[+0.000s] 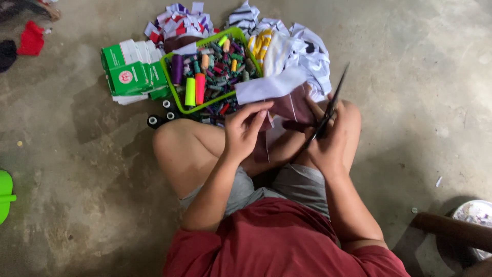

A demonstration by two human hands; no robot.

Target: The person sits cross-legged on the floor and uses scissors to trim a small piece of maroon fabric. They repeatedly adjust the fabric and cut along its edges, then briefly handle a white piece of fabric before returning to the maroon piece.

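Observation:
I sit cross-legged on a concrete floor. My left hand (pixel 243 131) pinches a piece of maroon and white fabric (pixel 279 97) held over my lap. My right hand (pixel 328 143) grips black scissors (pixel 330 105) whose blades point up and away, beside the fabric's right edge. Just beyond my knees stands a green basket (pixel 171 87) filled with several thread spools in many colours.
A green and white carton (pixel 130 72) lies left of the basket. Piles of fabric scraps (pixel 292 48) sit behind it. Black spools (pixel 154 120) rest by my left knee. A green object (pixel 5 195) is at the left edge, a wooden leg (pixel 453 231) at lower right.

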